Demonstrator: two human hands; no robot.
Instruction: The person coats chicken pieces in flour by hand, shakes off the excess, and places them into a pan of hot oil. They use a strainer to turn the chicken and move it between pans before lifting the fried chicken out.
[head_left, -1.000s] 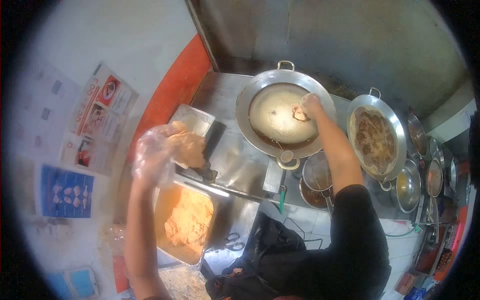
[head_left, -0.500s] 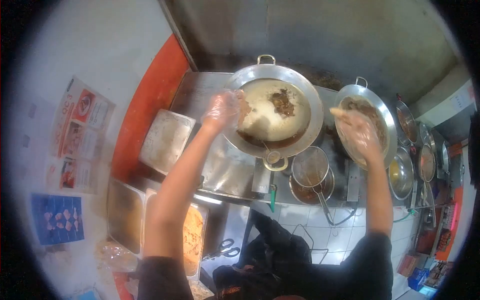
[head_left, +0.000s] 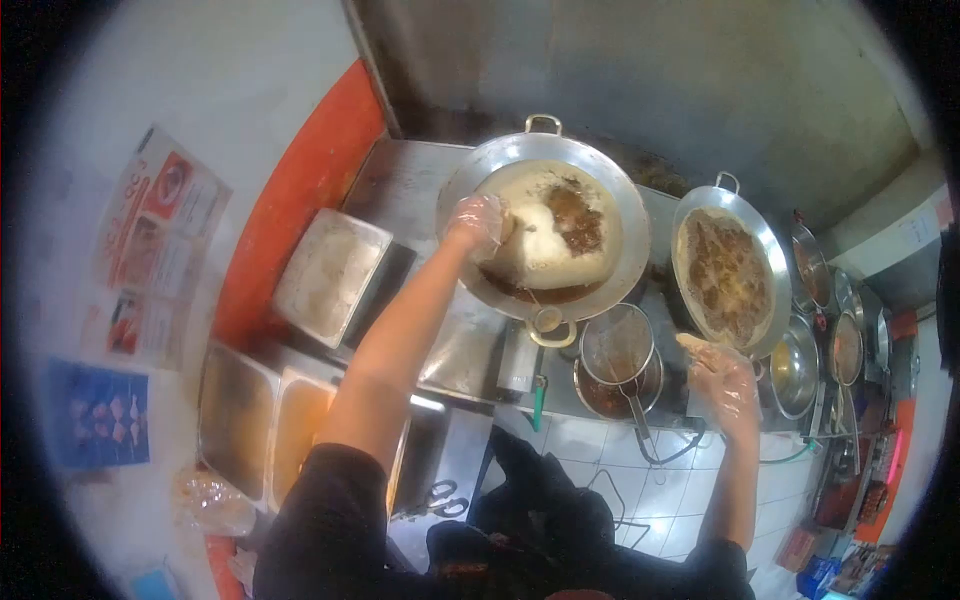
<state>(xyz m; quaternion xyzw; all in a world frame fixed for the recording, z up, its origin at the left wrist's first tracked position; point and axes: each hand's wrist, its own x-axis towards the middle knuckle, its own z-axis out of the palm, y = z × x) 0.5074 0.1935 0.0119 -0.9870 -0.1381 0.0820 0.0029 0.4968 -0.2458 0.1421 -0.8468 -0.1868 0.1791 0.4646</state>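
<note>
My left hand, in a clear plastic glove, is over the left side of a large wok. Its fingers are closed round a brownish battered piece of food, mostly hidden by the hand. Pale foam covers the oil, with a dark bubbling patch beside it. My right hand, also gloved, is just in front of a second wok, apart from its rim. Its fingers stretch to the left, their tips coated pale. Brown pieces bubble in that second wok.
A mesh strainer rests over a pot between the woks. Metal trays stand at left, with food containers below. Scissors lie near my body. A metal bowl and more strainers are at right.
My right hand has drawn back from above the right wok towards me, uncovering its bubbling contents. My left hand has moved slightly right, further over the left wok. The dark patch has grown.
</note>
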